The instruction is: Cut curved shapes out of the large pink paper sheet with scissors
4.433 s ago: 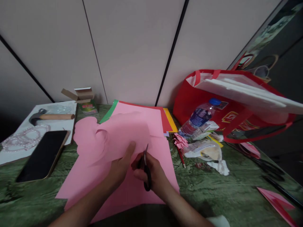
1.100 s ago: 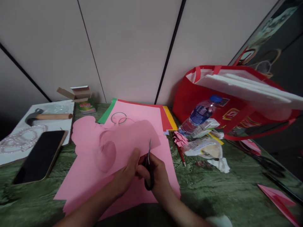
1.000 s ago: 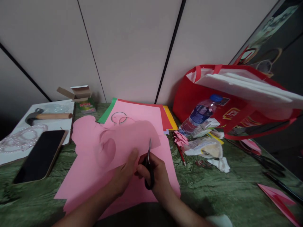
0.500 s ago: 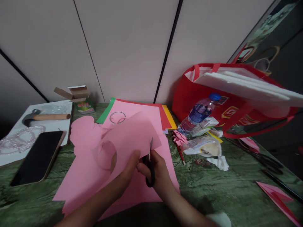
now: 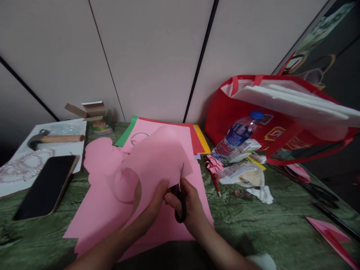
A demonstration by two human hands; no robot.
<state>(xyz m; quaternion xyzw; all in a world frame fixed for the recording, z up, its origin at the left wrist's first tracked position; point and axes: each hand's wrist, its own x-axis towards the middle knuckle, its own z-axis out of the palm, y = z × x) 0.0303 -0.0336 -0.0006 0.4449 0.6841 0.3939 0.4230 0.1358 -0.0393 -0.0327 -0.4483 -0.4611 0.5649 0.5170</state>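
Observation:
My left hand pinches the lower edge of a pink paper sheet, which is lifted and has a curved piece cut out of its left side. In my right hand is a pair of scissors with black handles, its blades pointing up at the sheet's lower right edge. Several more pink sheets lie beneath, over red, yellow and green paper. A thin metal ring rests on the stack behind, partly covered by the lifted sheet.
On the left are a phone, a hammer, clear beads and an opened small box. To the right stand a water bottle and a red bag, with a pencil and black-handled scissors lying nearer.
The lifted pink sheet has bent upward more and now covers more of the ring. Both hands and the scissors have shifted very slightly to the right.

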